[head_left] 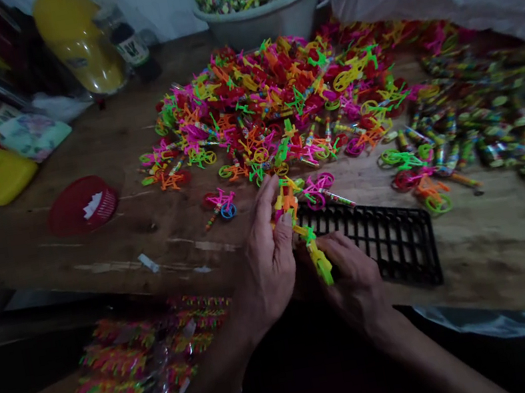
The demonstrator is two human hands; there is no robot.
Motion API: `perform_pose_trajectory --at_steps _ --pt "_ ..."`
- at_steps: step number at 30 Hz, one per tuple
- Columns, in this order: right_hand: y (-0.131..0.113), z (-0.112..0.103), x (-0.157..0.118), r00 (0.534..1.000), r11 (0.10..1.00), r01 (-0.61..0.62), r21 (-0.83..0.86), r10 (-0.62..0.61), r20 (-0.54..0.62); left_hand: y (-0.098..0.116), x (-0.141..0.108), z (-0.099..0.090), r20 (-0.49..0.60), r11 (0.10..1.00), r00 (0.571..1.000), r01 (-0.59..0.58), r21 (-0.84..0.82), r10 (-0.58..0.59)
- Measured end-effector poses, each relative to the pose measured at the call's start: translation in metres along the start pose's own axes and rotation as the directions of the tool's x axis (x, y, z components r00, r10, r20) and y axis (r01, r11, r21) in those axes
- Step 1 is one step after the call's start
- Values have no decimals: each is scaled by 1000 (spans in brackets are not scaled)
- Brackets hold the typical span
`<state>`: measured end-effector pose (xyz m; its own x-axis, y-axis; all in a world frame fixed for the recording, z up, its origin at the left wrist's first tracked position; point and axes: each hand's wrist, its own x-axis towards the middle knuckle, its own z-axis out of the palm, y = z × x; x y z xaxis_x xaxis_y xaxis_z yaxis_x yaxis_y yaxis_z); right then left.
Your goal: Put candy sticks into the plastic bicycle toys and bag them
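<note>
My left hand [269,259] is closed round a small bunch of plastic toy bicycles [287,199] in orange, yellow and pink, its thumb pressed along their near side. Just right of it and lower, my right hand [356,271] grips a yellow and green toy bicycle [320,261], which seems to meet the lower end of the bunch. Both hands are over the table's front edge. Beneath and beside them lies a black plastic grid tray [392,241]. A pink toy bicycle [318,190] attached to a candy-filled tube rests at the tray's back edge.
A large heap of toy bicycles [270,100] covers the table's middle. Candy tubes [492,115] spread to the right; more fill a grey basin [262,20] behind. At left are a red dish [79,207] and a yellow cap [75,43]. Packed bags [108,386] sit below.
</note>
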<state>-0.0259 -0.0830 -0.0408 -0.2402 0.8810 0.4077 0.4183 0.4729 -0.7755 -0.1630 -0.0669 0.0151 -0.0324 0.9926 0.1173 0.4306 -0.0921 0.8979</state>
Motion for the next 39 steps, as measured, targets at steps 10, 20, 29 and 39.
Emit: perform_pose_trajectory --at_steps 10,20,29,39 --pt "-3 2 -1 999 999 22 -46 -23 -23 -2 0 4 -69 998 998 -6 -66 1" --pt "-1 1 0 1000 999 -19 -46 18 -10 -7 3 8 -76 994 997 4 -108 -12" --pt "2 4 0 999 994 45 -99 -45 -5 -12 4 9 -100 983 993 -71 -171 54" --pt "-1 12 -1 995 968 102 -229 -100 20 -12 3 10 -102 954 995 -14 -299 -18"
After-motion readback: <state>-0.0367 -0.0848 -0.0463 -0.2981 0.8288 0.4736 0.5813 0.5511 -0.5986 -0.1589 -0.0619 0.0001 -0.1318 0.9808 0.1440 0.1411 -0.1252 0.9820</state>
